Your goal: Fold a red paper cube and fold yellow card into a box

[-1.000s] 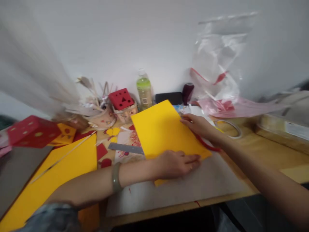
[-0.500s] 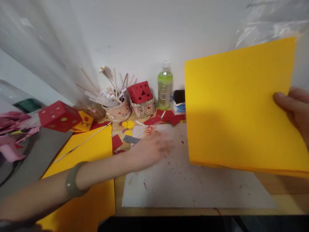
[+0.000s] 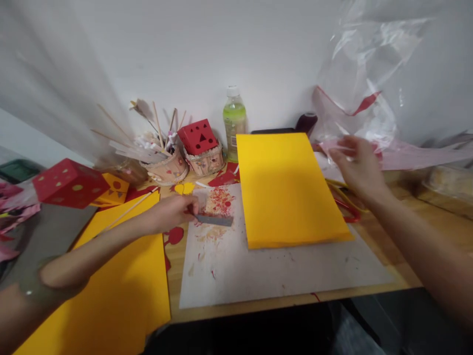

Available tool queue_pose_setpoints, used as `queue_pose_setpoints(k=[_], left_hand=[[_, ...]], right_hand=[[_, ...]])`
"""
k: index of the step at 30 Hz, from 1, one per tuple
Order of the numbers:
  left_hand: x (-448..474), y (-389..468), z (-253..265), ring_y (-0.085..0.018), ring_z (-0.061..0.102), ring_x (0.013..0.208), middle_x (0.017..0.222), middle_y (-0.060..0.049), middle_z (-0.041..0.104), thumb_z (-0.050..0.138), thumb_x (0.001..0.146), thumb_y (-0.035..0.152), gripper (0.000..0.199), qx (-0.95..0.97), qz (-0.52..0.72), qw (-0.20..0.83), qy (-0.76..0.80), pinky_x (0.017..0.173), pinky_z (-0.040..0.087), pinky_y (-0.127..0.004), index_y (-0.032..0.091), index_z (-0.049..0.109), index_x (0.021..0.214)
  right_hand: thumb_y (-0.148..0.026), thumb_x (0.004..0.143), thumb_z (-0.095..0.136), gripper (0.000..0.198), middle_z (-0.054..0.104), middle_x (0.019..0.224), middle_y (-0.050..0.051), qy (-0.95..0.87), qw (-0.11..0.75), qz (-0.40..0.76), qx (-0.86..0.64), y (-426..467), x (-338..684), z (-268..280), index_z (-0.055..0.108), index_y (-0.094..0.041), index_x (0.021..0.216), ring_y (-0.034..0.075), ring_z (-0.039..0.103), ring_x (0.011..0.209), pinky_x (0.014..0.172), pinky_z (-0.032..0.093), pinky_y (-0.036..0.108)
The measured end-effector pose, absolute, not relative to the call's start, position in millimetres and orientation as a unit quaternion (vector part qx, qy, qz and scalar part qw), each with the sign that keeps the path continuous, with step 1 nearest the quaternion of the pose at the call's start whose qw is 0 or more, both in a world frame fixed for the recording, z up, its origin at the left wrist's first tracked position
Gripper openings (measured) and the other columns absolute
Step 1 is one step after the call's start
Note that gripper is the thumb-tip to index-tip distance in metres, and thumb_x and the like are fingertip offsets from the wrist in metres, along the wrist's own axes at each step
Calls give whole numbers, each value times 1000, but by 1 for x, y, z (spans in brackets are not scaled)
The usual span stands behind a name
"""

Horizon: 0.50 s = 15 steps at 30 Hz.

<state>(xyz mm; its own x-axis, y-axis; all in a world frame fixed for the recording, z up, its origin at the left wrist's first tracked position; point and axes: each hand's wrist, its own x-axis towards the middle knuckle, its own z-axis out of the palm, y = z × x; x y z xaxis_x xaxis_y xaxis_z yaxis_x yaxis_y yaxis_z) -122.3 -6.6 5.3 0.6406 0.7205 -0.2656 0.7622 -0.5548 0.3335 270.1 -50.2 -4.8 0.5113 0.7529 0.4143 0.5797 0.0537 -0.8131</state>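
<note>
My left hand is closed on one end of a short grey metal ruler. The ruler reaches right across the white board, over a patch of red and yellow scraps. To its right a stack of yellow sheets rests on the board. Beyond the stack's right edge, my right hand hovers with its fingers loosely bent and apart, in front of a pink and clear plastic bag. I see nothing in it. More yellow card lies under my left forearm.
Along the wall stand a pot of sticks and pens, a small basket holding a red cut-out box, and a green drink bottle. Another red box sits left. Red-handled scissors lie right of the stack.
The yellow stack came down from the raised right hand onto the board and was let go. My left hand moved left and took hold of the ruler. The view shifted right.
</note>
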Motion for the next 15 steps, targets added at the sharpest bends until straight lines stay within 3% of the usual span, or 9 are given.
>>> queue_pose_setpoints(k=[3, 6, 8, 11, 13, 15], left_hand=[[-114, -18, 33, -11, 54, 60, 66, 3, 58, 52, 78, 27, 10, 866, 16, 265, 423, 56, 41, -21, 19, 53, 73], [-85, -41, 59, -10, 54, 57, 62, 5, 58, 55, 79, 27, 11, 872, 75, 312, 370, 51, 38, -19, 20, 54, 72], [-56, -59, 68, -10, 55, 58, 63, 5, 59, 57, 79, 21, 9, 900, 105, 244, 346, 53, 38, -20, 19, 56, 71], [-16, -79, 67, -9, 56, 59, 66, 6, 62, 56, 78, 10, 12, 932, 172, 172, 270, 55, 39, -19, 17, 57, 69], [2, -83, 65, -9, 58, 61, 68, 5, 64, 56, 80, 9, 11, 937, 220, 146, 230, 57, 40, -20, 17, 58, 72], [12, -79, 63, -9, 59, 63, 70, 5, 65, 57, 82, 13, 8, 931, 259, 137, 216, 59, 42, -20, 16, 60, 76]], right_hand=[[-36, 81, 58, 41, 55, 123, 12, -521, 509, -19, -685, -83, 255, 18, 55, -18, 118, 25, 54, 110, 93, 42, 41], [-36, 90, 47, 29, 63, 110, 9, -684, 397, -141, -596, -121, 215, 41, 59, -22, 113, 26, 57, 106, 92, 42, 41], [-48, 87, 49, 39, 62, 115, 9, -804, 307, -141, -490, -138, 187, 50, 56, -24, 118, 29, 56, 110, 94, 41, 41], [-48, 90, 44, 37, 68, 92, 10, -851, 195, -117, -474, -146, 164, 47, 61, -20, 106, 27, 64, 86, 76, 46, 38], [-41, 93, 39, 32, 67, 72, 5, -835, 164, -65, -521, -146, 170, 40, 62, -21, 100, 22, 63, 65, 57, 41, 30], [-43, 89, 43, 29, 67, 69, 3, -793, 197, 16, -576, -146, 191, 32, 63, -25, 100, 20, 61, 59, 48, 33, 26]])
